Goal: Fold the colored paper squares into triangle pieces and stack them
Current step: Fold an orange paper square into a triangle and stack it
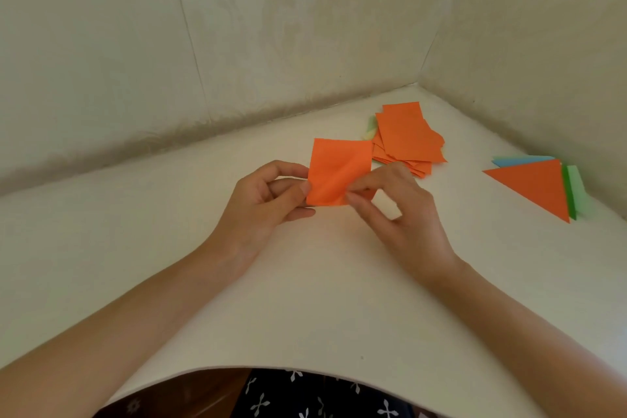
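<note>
Orange paper square (339, 170): I see left hand (268, 197) and right hand (397, 214) each pinching one near corner.

The lower right corner of the orange square (339, 170) is hidden behind the fingers of the right hand (400, 210), and the thumb of the left hand (268, 200) covers part of its left edge. The pile of orange squares (407, 136) hides its own lower sheets, its near corner lies behind the right hand, and only slivers of green and yellow paper (371, 127) show at its left. The orange triangle (539, 187) covers all but the edges of a blue piece (519, 161) and green pieces (573, 187) under it, while both forearms and the patterned garment (305, 397) are cut off at the lower edge.
</note>
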